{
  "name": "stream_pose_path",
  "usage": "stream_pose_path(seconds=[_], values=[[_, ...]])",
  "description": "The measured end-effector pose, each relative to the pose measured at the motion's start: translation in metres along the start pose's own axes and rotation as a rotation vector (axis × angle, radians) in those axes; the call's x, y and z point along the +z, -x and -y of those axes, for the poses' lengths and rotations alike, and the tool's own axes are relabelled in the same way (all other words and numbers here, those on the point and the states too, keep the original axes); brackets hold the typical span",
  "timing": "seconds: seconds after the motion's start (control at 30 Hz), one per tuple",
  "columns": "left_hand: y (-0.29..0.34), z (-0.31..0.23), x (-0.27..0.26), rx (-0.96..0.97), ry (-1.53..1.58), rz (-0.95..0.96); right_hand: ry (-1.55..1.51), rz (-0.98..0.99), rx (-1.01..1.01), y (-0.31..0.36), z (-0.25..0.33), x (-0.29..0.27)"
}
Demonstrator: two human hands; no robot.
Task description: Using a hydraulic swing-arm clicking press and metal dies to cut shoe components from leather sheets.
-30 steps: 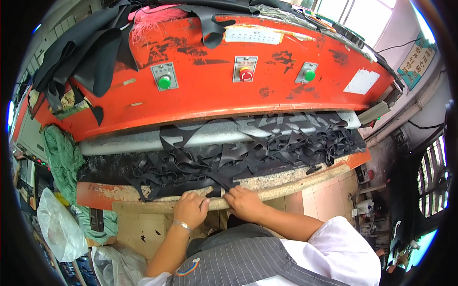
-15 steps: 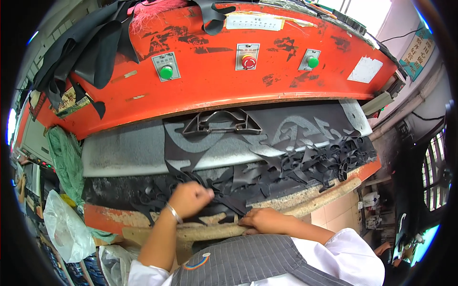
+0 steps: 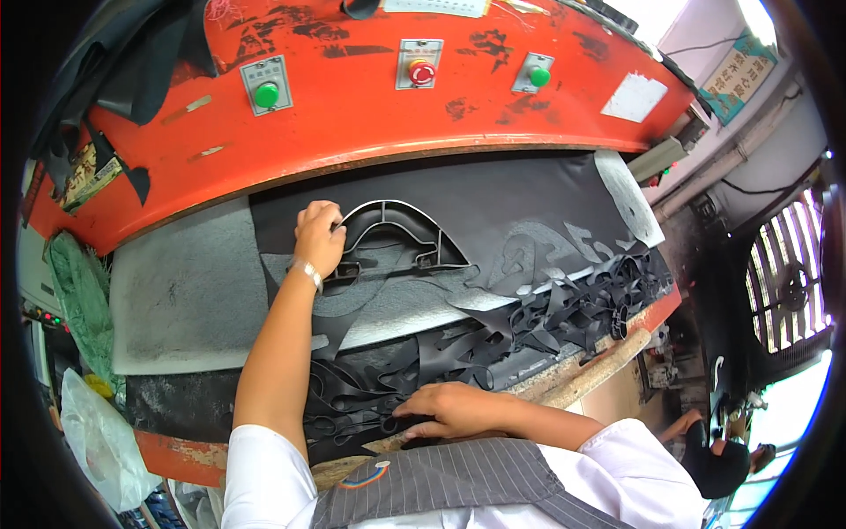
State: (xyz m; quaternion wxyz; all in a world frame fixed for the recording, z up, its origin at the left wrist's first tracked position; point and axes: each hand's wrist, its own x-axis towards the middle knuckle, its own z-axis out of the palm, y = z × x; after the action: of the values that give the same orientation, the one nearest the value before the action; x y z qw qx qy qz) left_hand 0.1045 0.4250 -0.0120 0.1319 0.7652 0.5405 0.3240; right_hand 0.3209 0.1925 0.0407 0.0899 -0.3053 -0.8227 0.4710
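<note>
An arch-shaped metal cutting die (image 3: 395, 209) stands on a black sheet (image 3: 511, 198) laid over a pale grey cutting pad (image 3: 181, 291). My left hand (image 3: 319, 236) reaches forward to the die's left end, its fingers bent around the rim there. A bracelet circles that wrist. Close to my body, my right hand (image 3: 454, 408) lies over black offcuts (image 3: 493, 339) at the front edge. Its fingers are stretched and slightly apart, touching the scraps. Curved openings in the sheet let the grey pad show through.
A red press beam (image 3: 352, 115) spans the back, carrying two green buttons (image 3: 267, 95) and a red knob (image 3: 422, 72). Black material (image 3: 154, 66) hangs over its left side. A clear plastic bag (image 3: 101, 441) and green sacking (image 3: 79, 282) are at the left. Another person (image 3: 718, 458) is at far right.
My left hand has gone from above the front scraps forward to the die and taken its left end. My right hand stays near the front edge. The whole view has shifted.
</note>
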Motion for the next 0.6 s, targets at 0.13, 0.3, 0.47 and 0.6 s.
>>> stream_pose_path(seconds=[0.13, 0.3, 0.47, 0.6], values=[[0.045, -0.026, -0.014, 0.271, 0.380, -0.176, -0.226, -0.182, 0.239, 0.000, -0.002, -0.002], [0.137, -0.040, -0.065, 0.282, 0.341, -0.360, -0.729, -0.519, 0.129, -0.028, 0.002, 0.002], [0.173, -0.092, -0.093, 0.344, 0.267, -0.511, -0.801, -0.691, -0.403, -0.072, 0.042, -0.013], [0.167, -0.117, -0.032, 0.308, 0.321, -0.671, -0.521, -0.823, -0.345, -0.075, 0.041, -0.051]])
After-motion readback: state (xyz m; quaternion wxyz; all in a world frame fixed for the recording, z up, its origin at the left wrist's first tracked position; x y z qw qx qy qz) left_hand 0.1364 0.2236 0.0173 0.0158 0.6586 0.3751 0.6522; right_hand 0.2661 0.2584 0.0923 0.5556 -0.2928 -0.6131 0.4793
